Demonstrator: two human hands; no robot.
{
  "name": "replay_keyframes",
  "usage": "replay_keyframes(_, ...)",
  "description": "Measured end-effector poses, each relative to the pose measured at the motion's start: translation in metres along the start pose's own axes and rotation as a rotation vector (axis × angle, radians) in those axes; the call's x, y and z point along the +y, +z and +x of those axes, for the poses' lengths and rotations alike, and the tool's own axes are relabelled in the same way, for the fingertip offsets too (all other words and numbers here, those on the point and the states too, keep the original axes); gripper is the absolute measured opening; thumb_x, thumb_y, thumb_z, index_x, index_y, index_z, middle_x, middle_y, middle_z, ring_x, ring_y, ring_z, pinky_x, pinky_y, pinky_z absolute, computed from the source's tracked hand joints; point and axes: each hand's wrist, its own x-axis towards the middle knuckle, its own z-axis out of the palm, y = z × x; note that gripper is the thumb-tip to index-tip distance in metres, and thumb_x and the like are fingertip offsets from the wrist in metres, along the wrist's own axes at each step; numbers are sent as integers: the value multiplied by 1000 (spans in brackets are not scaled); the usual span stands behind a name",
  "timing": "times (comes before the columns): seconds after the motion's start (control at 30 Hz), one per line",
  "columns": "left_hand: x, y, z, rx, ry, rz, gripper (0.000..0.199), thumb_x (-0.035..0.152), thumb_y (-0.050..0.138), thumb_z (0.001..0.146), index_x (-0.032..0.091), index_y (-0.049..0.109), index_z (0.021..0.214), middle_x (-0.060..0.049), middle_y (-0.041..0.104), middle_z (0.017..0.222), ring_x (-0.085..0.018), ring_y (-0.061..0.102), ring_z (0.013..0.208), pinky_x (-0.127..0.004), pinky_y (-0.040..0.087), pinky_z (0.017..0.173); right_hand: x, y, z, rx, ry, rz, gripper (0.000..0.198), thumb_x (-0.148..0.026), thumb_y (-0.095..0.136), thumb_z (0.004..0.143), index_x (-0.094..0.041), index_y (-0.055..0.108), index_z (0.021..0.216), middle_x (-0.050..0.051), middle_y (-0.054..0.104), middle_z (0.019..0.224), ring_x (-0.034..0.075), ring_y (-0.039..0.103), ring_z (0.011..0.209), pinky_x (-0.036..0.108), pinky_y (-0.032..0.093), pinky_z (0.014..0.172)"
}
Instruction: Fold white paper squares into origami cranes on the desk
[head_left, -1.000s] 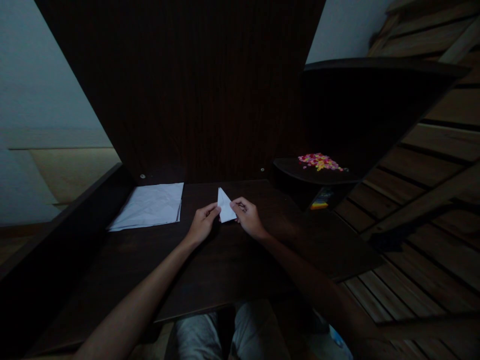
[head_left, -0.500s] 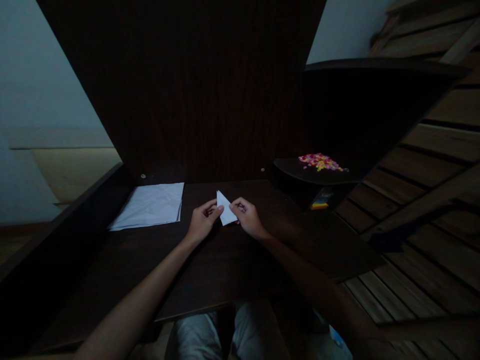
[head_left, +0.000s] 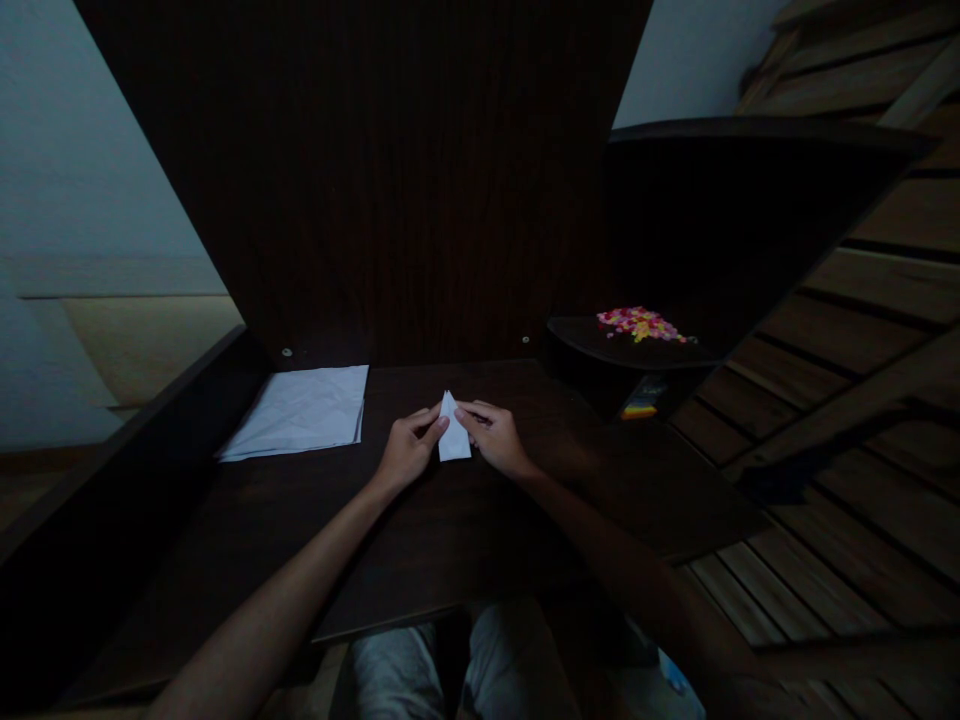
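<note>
In the head view, the folded paper (head_left: pixel 454 441) was already a narrow, pointed form; what folding was left could not be told. It was between the two hands, over the counter (head_left: pixel 420 545), its point away from the person. The left hand (head_left: pixel 405 450) had its grip nearly closed, thumb and fingers pinching one edge; the right hand (head_left: pixel 496 438) pinched the opposite edge likewise.

Dim, cool light, bluish wall (head_left: pixel 90 150), near-black shadow under the upper shelf (head_left: pixel 750 128), wide-angle stretching at edges
</note>
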Motion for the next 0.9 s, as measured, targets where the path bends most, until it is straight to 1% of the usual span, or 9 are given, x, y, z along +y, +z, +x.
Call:
replay_keyframes(0.13, -1, 1, -1, -52, 29, 85, 35, 36, 52, 89, 18, 67, 114, -7, 70, 93, -22, 63, 93, -33, 48, 84, 5, -1, -1, 9, -42, -56, 33, -40, 60, 81, -17, 73, 101, 2, 57, 70, 11, 50, 59, 23, 40, 50)
replay_keyframes(0.23, -1, 1, -2, -64, 35, 124, 34, 36, 50, 90, 18, 67, 113, -7, 69, 88, -22, 63, 90, -32, 48, 81, 8, -2, -1, -4, -74, -116, 33, -37, 57, 84, -17, 72, 105, 4, 59, 73, 13, 52, 63, 23, 41, 52)
replay_keyframes(0.37, -4, 1, -3, -59, 51, 148, 36, 37, 50, 90, 18, 65, 117, -6, 69, 91, -21, 62, 90, -31, 48, 80, 10, -2, -1, -7, -104, -183, 32, -34, 54, 86, -18, 71, 107, 4, 60, 73, 14, 54, 65, 24, 42, 54)
replay_keyframes(0.47, -4, 2, -3, -38, 62, 166, 39, 37, 49, 90, 18, 61, 122, -7, 69, 100, -21, 62, 95, -32, 48, 83, 12, -2, 0, -5, -117, -223, 31, -34, 54, 87, -19, 71, 108, 4, 60, 71, 14, 53, 63, 24, 43, 53)
replay_keyframes(0.53, -3, 3, -3, -8, 66, 167, 40, 37, 50, 90, 17, 60, 124, -8, 68, 108, -22, 62, 98, -33, 48, 86, 12, -2, 0, 2, -129, -240, 31, -34, 54, 87, -19, 70, 109, 4, 62, 73, 14, 55, 63, 24, 44, 54)
replay_keyframes(0.6, 0, 4, -3, 42, 68, 157, 41, 37, 52, 88, 16, 60, 123, -9, 68, 111, -22, 62, 99, -33, 48, 86, 11, -2, -1, 29, -140, -241, 32, -34, 56, 86, -19, 69, 111, 6, 66, 78, 14, 57, 66, 25, 46, 57)
replay_keyframes(0.7, 5, 4, -3, 104, 68, 146, 41, 37, 56, 86, 15, 62, 119, -7, 70, 104, -20, 64, 91, -31, 50, 81, 8, -1, -1, 84, -155, -236, 33, -34, 59, 83, -18, 68, 111, 7, 69, 83, 15, 60, 69, 26, 48, 60)
replay_keyframes(0.8, 7, 3, -4, 94, 84, 140, 36, 37, 56, 86, 16, 65, 115, -5, 71, 96, -18, 64, 85, -29, 50, 77, 6, -1, -2, 93, -179, -240, 33, -33, 59, 84, -18, 69, 111, 7, 71, 85, 15, 61, 69, 26, 48, 62)
replay_keyframes(0.9, 8, 3, -4, 73, 94, 126, 33, 36, 56, 86, 18, 67, 112, -5, 70, 94, -17, 64, 86, -28, 50, 79, 6, 0, -3, 81, -190, -238, 31, -33, 58, 85, -18, 69, 110, 7, 71, 85, 15, 61, 70, 26, 48, 62)
